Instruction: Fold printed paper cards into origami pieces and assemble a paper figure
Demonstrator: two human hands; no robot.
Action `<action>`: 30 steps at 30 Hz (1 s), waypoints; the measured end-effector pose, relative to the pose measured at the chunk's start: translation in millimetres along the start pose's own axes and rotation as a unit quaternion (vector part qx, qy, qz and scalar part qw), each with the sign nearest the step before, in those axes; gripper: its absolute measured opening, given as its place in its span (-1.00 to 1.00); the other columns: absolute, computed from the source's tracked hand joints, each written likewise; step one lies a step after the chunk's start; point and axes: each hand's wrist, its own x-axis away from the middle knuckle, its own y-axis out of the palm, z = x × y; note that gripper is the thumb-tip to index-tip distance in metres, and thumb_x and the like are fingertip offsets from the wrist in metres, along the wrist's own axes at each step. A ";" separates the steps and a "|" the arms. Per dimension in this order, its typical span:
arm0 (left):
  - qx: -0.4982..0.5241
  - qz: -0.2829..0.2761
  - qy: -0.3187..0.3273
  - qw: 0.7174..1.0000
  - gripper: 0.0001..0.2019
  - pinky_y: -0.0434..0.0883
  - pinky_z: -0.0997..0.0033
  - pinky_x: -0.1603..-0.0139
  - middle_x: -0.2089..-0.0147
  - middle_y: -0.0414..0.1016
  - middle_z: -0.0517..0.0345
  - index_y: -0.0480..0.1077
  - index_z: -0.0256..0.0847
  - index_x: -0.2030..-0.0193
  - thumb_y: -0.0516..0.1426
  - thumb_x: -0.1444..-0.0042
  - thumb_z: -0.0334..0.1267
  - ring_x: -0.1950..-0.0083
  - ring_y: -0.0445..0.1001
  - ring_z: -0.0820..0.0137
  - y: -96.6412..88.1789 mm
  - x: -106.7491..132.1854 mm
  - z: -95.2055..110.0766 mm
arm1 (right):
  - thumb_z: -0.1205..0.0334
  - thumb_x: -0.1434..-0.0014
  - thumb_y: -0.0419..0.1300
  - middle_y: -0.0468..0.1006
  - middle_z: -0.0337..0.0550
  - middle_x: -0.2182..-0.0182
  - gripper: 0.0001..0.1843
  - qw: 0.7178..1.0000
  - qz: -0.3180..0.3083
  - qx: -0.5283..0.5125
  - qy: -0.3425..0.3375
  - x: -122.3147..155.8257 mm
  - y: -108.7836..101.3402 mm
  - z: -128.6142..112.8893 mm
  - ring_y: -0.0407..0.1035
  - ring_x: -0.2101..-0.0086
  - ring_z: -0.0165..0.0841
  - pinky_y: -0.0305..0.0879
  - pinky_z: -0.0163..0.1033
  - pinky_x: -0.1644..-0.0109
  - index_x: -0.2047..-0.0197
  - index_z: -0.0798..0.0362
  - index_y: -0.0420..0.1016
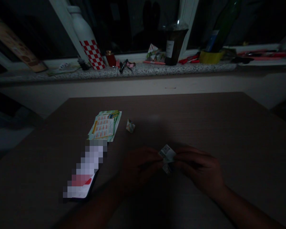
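Between my two hands, a little above the table, is a small folded piece of printed paper [167, 154] with a square code on its upper part. My left hand [143, 163] pinches its left edge between thumb and fingers. On the opposite edge, my right hand [197, 167] pinches it the same way. The lower part of the paper hangs in shadow, so its folds are hard to make out. A second small folded paper piece [130, 126] stands on the table beyond my left hand.
A stack of printed paper tickets [103, 126] lies left on the brown table [205, 121], above a lit phone [83, 178] with a blurred screen. Along the granite sill [138, 69] stand a checkered white bottle [90, 44], a dark plastic cup [173, 47] and a green bottle [219, 31].
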 end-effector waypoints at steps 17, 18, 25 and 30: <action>0.089 0.108 -0.146 0.979 -0.93 0.43 0.53 0.36 0.38 0.58 0.17 0.51 -0.21 0.44 0.23 -0.04 -0.37 0.38 0.52 0.45 18.5 2.6 13.7 | 0.39 -0.02 0.31 0.64 -0.18 0.48 -0.91 0.990 0.068 -0.070 0.106 4.8 10.2 -7.6 0.51 0.51 -0.40 0.44 -0.40 0.47 0.47 0.03 0.60; 0.093 0.110 -0.155 0.977 -0.93 0.43 0.53 0.37 0.39 0.58 0.17 0.51 -0.22 0.44 0.23 -0.04 -0.36 0.39 0.52 0.45 19.0 2.6 13.4 | 0.39 -0.01 0.32 0.64 -0.18 0.49 -0.90 0.987 0.079 -0.078 0.117 5.3 11.4 -6.7 0.51 0.51 -0.41 0.44 -0.40 0.47 0.49 0.03 0.59; 0.126 0.128 -0.192 0.965 -0.93 0.44 0.56 0.38 0.42 0.57 0.18 0.49 -0.23 0.48 0.26 0.01 -0.37 0.39 0.52 0.47 20.8 1.1 11.9 | 0.37 0.04 0.36 0.64 -0.18 0.52 -0.85 0.976 0.116 -0.091 0.157 6.9 14.9 -5.2 0.50 0.53 -0.44 0.42 -0.45 0.50 0.57 0.06 0.52; 0.151 0.150 -0.244 0.946 -0.90 0.45 0.55 0.39 0.43 0.56 0.18 0.44 -0.24 0.44 0.29 0.03 -0.33 0.40 0.52 0.45 22.0 0.8 10.3 | 0.36 0.04 0.36 0.64 -0.18 0.51 -0.87 0.977 0.109 -0.073 0.166 7.3 14.7 -1.6 0.51 0.53 -0.44 0.42 -0.45 0.49 0.56 0.06 0.53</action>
